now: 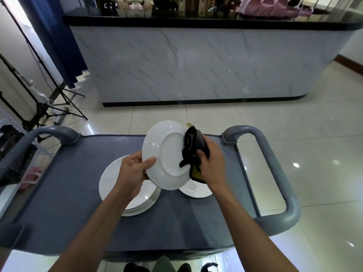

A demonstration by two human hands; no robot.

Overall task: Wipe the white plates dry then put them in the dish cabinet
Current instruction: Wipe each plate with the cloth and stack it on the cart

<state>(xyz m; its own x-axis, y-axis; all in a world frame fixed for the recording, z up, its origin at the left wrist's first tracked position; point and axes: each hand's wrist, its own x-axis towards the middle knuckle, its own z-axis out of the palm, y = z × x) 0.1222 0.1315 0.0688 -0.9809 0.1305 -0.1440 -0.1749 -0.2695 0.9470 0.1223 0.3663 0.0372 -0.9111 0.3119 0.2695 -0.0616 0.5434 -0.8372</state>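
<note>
The left hand (133,169) pinches a white plate (165,156) by its rim, tilted above the cart (78,193) top. The right hand (212,160) grips a dark cloth (193,146) against its underside. A plate stack (117,185) sits below left, a single plate (196,190) below right.

The person has two bare arms that reach out from the bottom of the view. No sleeves show on them. The left hand (135,169) wears no glove, no ring and no watch. The right hand (213,160) is bare too, and its wrist has nothing on it. The fingers are long and the nails are cut short. Down at the very bottom edge, between the arms, there is a bit of dark green clothing and some black shapes, but they are too cut off to tell what they are.
</note>
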